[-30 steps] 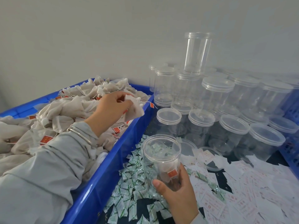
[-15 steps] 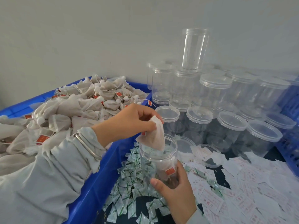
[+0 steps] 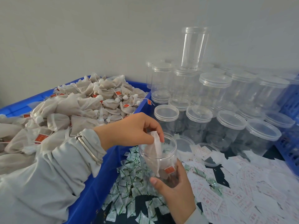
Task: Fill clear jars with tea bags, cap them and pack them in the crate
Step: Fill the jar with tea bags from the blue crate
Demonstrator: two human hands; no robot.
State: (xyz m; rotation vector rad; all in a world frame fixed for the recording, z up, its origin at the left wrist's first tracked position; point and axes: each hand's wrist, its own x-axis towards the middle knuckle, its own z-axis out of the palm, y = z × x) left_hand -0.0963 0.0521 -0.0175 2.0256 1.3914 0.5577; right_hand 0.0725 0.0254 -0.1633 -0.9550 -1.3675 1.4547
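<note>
Step in hand: the left hand [image 3: 134, 128] pinches a white mesh tea bag [image 3: 155, 152] by its top edge and lowers it through the mouth of the open clear plastic jar [image 3: 157, 160].
Left hand: fingers and thumb closed on the tea bag, directly over the jar mouth.
Right hand [image 3: 175, 189]: wrapped round the lower half of the jar, holding it upright just above the desk at about 6 o'clock in the view.
Jar contents: the bag now going in, plus at least one more at the bottom with a red paper tag [image 3: 169, 170]; an exact count cannot be told through the plastic.
Progress: early, I judge; this jar is mostly empty and uncapped, and none is seen packed.
Left to do: fill this jar, cap it, crate it, then repeat.
Tea bag supply: a heaped pile, too many to count, in the blue plastic crate [image 3: 90, 196] at 9 to 10 o'clock.
Empty capped clear jars [image 3: 215, 92]: roughly fifteen or more, stacked in two tiers at 1 to 3 o'clock, one tall jar standing on top.
Loose clear lids [image 3: 208, 155]: two, on the desk just behind the held jar.
Green-and-white sachets [image 3: 129, 180]: scattered, uncounted, around 6 o'clock.
White printed paper slips [image 3: 242, 191]: scattered, uncounted, at 4 to 5 o'clock.
</note>
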